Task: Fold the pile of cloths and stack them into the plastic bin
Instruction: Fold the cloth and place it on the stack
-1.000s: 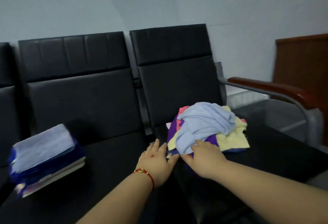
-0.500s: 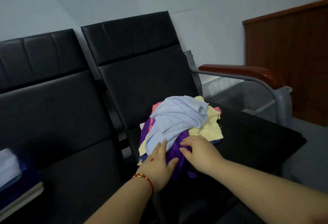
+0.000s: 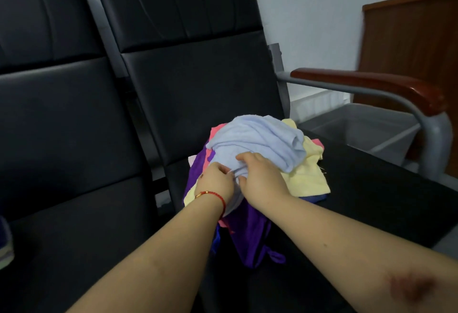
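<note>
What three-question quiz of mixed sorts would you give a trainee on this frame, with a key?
1. True or false: both hands grip the light blue cloth.
2. Which cloth hangs over the seat's front edge? A) yellow B) purple C) light blue
3. Fill in: the grey plastic bin stands beyond the chair's ____.

Key:
1. True: the left hand and right hand pinch its near edge.
2. B, the purple cloth.
3. Armrest.

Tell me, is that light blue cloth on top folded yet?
Not folded: the light blue cloth lies bunched and creased atop the pile, both hands gripping its near edge.
</note>
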### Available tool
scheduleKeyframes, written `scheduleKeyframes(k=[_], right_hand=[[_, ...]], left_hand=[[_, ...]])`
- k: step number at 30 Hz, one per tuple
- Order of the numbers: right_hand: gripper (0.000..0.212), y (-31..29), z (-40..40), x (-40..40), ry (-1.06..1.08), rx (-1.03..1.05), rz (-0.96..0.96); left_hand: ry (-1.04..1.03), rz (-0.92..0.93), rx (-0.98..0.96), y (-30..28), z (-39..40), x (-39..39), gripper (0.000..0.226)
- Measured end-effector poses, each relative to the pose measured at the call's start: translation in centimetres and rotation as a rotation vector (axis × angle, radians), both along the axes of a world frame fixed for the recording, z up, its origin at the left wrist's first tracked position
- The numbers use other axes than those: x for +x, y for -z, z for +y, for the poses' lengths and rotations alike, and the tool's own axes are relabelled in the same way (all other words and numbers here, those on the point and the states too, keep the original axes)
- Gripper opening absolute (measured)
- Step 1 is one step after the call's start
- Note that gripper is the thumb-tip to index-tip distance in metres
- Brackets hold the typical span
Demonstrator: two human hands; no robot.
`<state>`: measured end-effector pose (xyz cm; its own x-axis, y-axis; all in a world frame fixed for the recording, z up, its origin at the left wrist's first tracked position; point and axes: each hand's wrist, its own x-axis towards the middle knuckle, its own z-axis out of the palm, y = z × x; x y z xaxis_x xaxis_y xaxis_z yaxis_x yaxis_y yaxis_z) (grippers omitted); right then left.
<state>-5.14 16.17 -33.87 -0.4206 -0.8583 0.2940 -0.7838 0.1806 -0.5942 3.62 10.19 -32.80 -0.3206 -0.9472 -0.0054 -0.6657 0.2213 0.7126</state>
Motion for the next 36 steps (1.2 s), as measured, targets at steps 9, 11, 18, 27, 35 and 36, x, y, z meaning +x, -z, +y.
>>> scheduleKeyframes(k=[9,11,18,27,35,36], right_hand=[[0.030,-2.9,0.5,0.1,0.144,0.030,0.017],[0.031,-4.5,0.9,0.1,0.189,0.055,-0.018],[0.036,-7.6,5.0,1.1,0.266,0.239,-0.049],[0.007,-9.2,11.7,4.5,0.206,0.174,-0.066],[0.031,-8.7,13.5,16.0,-0.007,-0.046,-0.275],[0.026,-7.6,13.9,17.9,-0.067,-0.005,-0.305]], left_hand=[[0.151,0.370,-0.087,-2.9,2.2,1.9,0.013],[0.141,0.494,-0.015,-4.8,2.8,2.6,0.013],[0.217,0.841,0.235,-11.8,7.3,7.2,0.029],[-0.071,0.397,-0.050,-11.3,11.4,17.8,0.035],[-0.060,-0.294,-0.422,-6.1,15.1,31.2,0.022],[-0.151,-0.235,-0.379,-4.8,15.5,33.1,0.015]])
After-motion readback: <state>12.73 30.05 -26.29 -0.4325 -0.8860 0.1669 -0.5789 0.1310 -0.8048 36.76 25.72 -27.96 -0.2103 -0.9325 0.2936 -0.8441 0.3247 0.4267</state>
